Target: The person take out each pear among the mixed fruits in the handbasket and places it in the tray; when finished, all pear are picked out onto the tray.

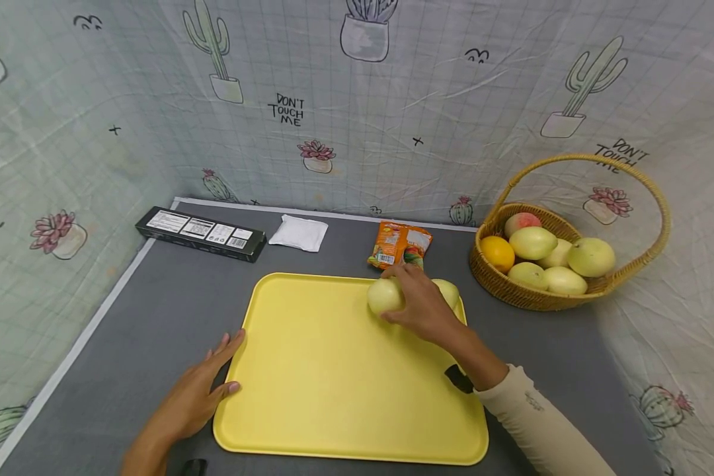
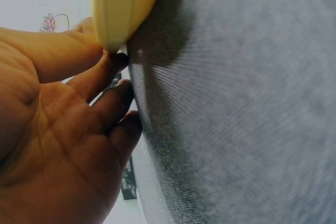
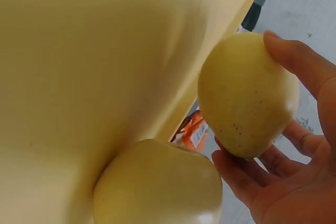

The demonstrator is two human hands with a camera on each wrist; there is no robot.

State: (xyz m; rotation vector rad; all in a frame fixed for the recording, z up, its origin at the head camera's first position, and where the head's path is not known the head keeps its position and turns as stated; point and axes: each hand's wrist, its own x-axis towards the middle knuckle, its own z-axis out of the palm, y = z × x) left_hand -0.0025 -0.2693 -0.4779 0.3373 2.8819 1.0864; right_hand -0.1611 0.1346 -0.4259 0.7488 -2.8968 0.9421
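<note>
My right hand (image 1: 422, 301) grips a round, pale yellow-green fruit (image 1: 385, 297), apple-like, over the far right part of a yellow tray (image 1: 333, 383). In the right wrist view, thumb and fingers curl around this speckled fruit (image 3: 247, 93). A second such fruit (image 1: 448, 293) sits at the tray's far right corner, partly behind the right hand; the right wrist view shows this second fruit (image 3: 157, 187) up close. My left hand (image 1: 196, 390) touches the tray's left edge with fairly straight fingers. The left wrist view has its thumb against the tray rim (image 2: 123, 9) and fingertips by the grey tabletop.
A wicker basket (image 1: 500, 289) with a tall handle holds several fruits at the right. Behind the tray lie an orange packet (image 1: 393, 244), a white pouch (image 1: 299, 233) and a long black box (image 1: 201, 233). Printed cloth (image 1: 345, 99) rises along the back and sides.
</note>
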